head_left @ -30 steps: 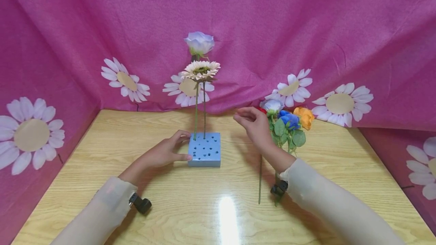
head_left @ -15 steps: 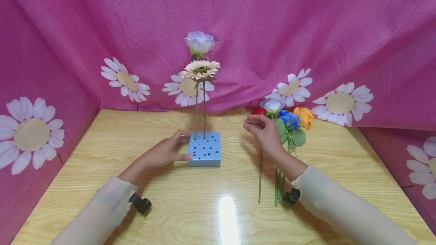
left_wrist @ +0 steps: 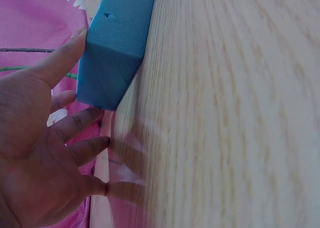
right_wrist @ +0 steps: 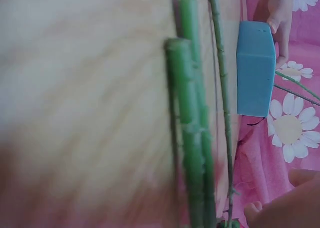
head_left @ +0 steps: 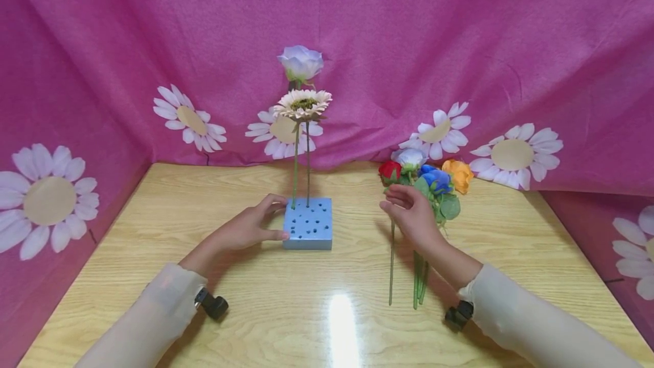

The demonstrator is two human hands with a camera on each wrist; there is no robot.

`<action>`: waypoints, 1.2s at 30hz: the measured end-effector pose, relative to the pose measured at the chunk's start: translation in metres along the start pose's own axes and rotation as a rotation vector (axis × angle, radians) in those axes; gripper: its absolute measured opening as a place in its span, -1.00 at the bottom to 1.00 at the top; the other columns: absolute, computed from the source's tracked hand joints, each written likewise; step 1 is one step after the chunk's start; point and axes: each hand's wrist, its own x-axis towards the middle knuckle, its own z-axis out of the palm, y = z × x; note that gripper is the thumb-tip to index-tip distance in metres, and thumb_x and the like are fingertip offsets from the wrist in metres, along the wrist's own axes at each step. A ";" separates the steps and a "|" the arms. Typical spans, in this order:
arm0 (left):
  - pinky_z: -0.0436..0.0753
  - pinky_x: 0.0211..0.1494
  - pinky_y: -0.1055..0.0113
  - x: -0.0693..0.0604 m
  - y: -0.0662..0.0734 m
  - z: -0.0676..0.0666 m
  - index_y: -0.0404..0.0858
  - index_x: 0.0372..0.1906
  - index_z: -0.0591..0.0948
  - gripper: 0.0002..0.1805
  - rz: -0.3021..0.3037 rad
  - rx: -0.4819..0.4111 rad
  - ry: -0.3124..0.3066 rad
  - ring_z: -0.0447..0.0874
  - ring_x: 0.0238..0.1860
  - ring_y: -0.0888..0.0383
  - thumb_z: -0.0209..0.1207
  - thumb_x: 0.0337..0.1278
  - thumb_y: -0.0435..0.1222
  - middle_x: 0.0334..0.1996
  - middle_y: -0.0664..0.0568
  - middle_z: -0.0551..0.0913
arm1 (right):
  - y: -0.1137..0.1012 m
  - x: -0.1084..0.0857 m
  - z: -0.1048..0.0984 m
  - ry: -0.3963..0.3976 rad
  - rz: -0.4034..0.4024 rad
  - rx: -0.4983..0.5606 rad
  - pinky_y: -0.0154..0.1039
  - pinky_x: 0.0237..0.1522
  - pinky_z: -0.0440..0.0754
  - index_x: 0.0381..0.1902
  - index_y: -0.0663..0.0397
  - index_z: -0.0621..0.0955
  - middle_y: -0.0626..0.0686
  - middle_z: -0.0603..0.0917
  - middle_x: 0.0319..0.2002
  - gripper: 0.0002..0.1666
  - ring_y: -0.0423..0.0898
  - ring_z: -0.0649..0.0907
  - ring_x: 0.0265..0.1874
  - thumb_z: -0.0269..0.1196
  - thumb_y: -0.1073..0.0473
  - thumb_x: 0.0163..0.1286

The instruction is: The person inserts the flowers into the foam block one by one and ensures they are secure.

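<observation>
In the head view my left hand [head_left: 245, 226] holds the left side of a light blue foam block [head_left: 307, 226] dotted with holes, thumb near its front corner and fingers at the back. A pale lilac flower [head_left: 301, 63] and a cream daisy-like flower [head_left: 303, 104] stand upright in the block's back holes. My right hand [head_left: 413, 214], its fingers loosely bent with nothing seen between them, is over the stem just below a red rose [head_left: 390, 171]. Whether it touches that stem cannot be told. The left wrist view shows the foam block [left_wrist: 112, 52] beside the spread fingers.
Beside the red rose lie a whitish flower [head_left: 409, 159], a blue rose [head_left: 436, 179] and an orange flower [head_left: 458, 175]; several green stems [head_left: 419, 283] point toward the table's front. A magenta cloth [head_left: 368, 44] with printed daisies walls the back and sides of the wooden table [head_left: 245, 311].
My right hand has moved right and toward the front, from left of the loose flowers to over the red rose's stem, uncovering the red bloom. The left hand and block stay put.
</observation>
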 end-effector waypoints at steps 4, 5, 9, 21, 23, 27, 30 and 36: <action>0.15 0.60 -0.14 0.001 -0.001 0.000 -0.12 0.41 0.27 -0.23 -0.011 0.001 -0.001 0.27 0.55 -0.16 0.43 0.23 -0.12 0.50 -0.20 0.38 | 0.002 -0.007 -0.006 -0.014 0.006 -0.028 -0.58 0.05 0.56 0.40 0.44 0.37 0.41 0.52 0.32 -0.34 0.24 0.53 0.34 0.31 0.33 0.44; 0.15 0.60 -0.13 0.001 -0.001 0.000 -0.12 0.41 0.27 -0.23 -0.015 -0.002 -0.001 0.27 0.55 -0.14 0.43 0.23 -0.12 0.50 -0.19 0.38 | 0.003 -0.009 -0.007 -0.016 0.011 -0.033 -0.58 0.06 0.55 0.41 0.44 0.36 0.41 0.52 0.33 -0.33 0.23 0.53 0.35 0.31 0.33 0.44; 0.15 0.60 -0.13 0.001 -0.001 0.000 -0.11 0.42 0.27 -0.23 -0.013 -0.012 -0.002 0.26 0.56 -0.15 0.43 0.23 -0.11 0.50 -0.19 0.37 | 0.005 -0.014 -0.010 -0.030 0.049 -0.051 -0.54 0.13 0.55 0.45 0.42 0.32 0.39 0.49 0.36 -0.29 0.21 0.50 0.38 0.31 0.32 0.45; 0.16 0.60 -0.13 0.001 -0.001 0.001 -0.10 0.41 0.28 -0.26 -0.012 -0.005 0.000 0.27 0.55 -0.15 0.41 0.25 -0.12 0.50 -0.19 0.37 | 0.010 -0.024 -0.011 -0.046 0.138 -0.145 0.07 0.42 0.44 0.51 0.44 0.21 0.44 0.44 0.37 -0.13 0.29 0.50 0.37 0.37 0.37 0.38; 0.16 0.60 -0.14 0.001 -0.001 0.001 -0.12 0.41 0.28 -0.26 -0.006 -0.013 -0.001 0.27 0.55 -0.17 0.41 0.26 -0.14 0.50 -0.20 0.38 | 0.011 -0.024 -0.010 -0.050 0.140 -0.172 0.07 0.39 0.48 0.51 0.45 0.20 0.45 0.45 0.35 -0.12 0.30 0.52 0.35 0.37 0.37 0.37; 0.16 0.59 -0.16 0.000 -0.001 0.001 -0.17 0.39 0.29 -0.28 0.012 -0.031 -0.001 0.27 0.54 -0.20 0.41 0.26 -0.18 0.49 -0.24 0.38 | 0.011 -0.023 -0.009 -0.052 0.132 -0.221 0.03 0.32 0.56 0.49 0.49 0.21 0.46 0.49 0.31 -0.10 0.30 0.57 0.28 0.40 0.37 0.32; 0.16 0.59 -0.16 0.001 -0.002 0.001 -0.17 0.38 0.29 -0.29 0.015 -0.031 0.001 0.27 0.54 -0.20 0.41 0.26 -0.19 0.49 -0.25 0.38 | 0.011 -0.021 -0.008 -0.051 0.132 -0.247 -0.03 0.27 0.59 0.47 0.49 0.24 0.44 0.52 0.28 -0.09 0.29 0.58 0.25 0.42 0.38 0.28; 0.17 0.59 -0.15 0.002 -0.004 0.001 -0.16 0.38 0.28 -0.29 0.013 -0.014 0.004 0.27 0.54 -0.18 0.41 0.26 -0.18 0.49 -0.24 0.38 | 0.012 -0.019 -0.007 -0.053 0.141 -0.280 -0.16 0.15 0.65 0.44 0.49 0.29 0.41 0.55 0.26 -0.10 0.27 0.61 0.20 0.45 0.41 0.22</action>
